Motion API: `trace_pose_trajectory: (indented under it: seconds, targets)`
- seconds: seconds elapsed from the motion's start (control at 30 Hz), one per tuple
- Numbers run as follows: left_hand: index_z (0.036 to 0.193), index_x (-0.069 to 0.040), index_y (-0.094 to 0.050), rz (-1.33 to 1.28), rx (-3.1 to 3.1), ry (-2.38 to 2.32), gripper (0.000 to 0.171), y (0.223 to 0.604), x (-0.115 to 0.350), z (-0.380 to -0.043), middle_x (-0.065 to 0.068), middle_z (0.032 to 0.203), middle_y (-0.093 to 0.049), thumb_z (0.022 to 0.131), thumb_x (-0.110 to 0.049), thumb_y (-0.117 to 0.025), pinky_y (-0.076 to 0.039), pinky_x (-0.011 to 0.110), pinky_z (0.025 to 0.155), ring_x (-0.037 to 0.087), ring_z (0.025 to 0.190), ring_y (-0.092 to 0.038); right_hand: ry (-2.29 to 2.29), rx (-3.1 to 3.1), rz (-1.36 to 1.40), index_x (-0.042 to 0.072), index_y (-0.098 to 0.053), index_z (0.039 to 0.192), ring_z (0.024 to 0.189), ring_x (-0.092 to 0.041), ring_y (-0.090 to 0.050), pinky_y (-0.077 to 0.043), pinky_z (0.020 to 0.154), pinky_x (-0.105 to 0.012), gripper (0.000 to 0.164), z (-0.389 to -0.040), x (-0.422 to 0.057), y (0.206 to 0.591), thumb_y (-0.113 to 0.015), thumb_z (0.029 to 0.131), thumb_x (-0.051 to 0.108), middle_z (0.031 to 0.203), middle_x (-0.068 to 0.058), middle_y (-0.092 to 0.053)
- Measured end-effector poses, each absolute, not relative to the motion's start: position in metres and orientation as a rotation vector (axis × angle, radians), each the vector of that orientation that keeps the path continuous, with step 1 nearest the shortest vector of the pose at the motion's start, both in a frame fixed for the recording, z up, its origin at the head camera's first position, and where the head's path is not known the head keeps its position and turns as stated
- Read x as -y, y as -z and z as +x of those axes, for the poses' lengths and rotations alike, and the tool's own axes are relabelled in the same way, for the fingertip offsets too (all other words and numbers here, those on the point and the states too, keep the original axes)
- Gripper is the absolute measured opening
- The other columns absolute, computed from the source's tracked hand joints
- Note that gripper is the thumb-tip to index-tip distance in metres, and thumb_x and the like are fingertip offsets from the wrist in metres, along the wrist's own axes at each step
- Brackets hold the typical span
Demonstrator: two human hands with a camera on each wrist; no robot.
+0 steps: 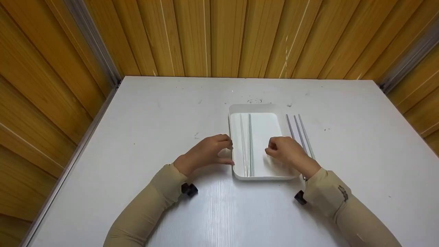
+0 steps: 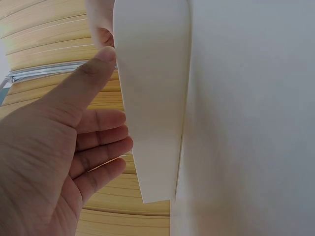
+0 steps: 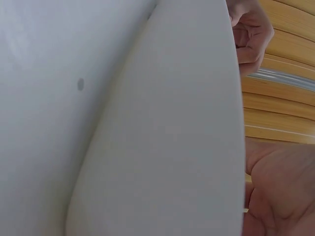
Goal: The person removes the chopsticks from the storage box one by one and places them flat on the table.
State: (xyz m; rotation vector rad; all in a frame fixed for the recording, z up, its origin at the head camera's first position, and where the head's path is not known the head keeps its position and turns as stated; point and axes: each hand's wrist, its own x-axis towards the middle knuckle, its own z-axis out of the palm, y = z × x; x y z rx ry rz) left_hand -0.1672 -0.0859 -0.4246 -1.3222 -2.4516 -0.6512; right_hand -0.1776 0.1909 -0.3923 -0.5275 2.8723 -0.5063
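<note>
A white rectangular tray [image 1: 255, 177] lies on the table, with a few slim pale chopsticks [image 1: 250, 144] lengthwise along its left side. My left hand [image 1: 211, 152] is at the tray's left wall, thumb and fingers apart. In the left wrist view, the left hand's [image 2: 64, 132] thumb and fingertips are at the wall's upper edge. Over the right half of the tray is my right hand [image 1: 286, 151], its fingers curled in and no stick showing from it. The tray wall partly hides the right hand [image 3: 280, 191] in the right wrist view.
Three more chopsticks [image 1: 300, 132], greyish-purple and pale green, lie just right of the tray, partly covered by the right hand and wrist. The white table [image 1: 164, 113] reaches back to a wood-patterned wall [image 1: 223, 37].
</note>
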Motion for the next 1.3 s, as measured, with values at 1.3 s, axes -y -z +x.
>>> trace_pose_trajectory:
  seconds: [1.3]
  targets:
    - [0.094,-0.001,-0.066,-1.347,2.446,0.698,0.039,0.423,0.085,-0.168,0.004,0.097,-0.063,0.077,-0.034,-0.079,-0.055,0.022,0.075,0.018,0.086,-0.064,0.417,-2.854,-0.477,0.009,-0.059,0.073,0.065,-0.017,-0.048,-0.039,0.059,-0.029,0.016,-0.174,-0.146,0.413,-0.061,0.084,0.02,0.069,-0.002,-0.058]
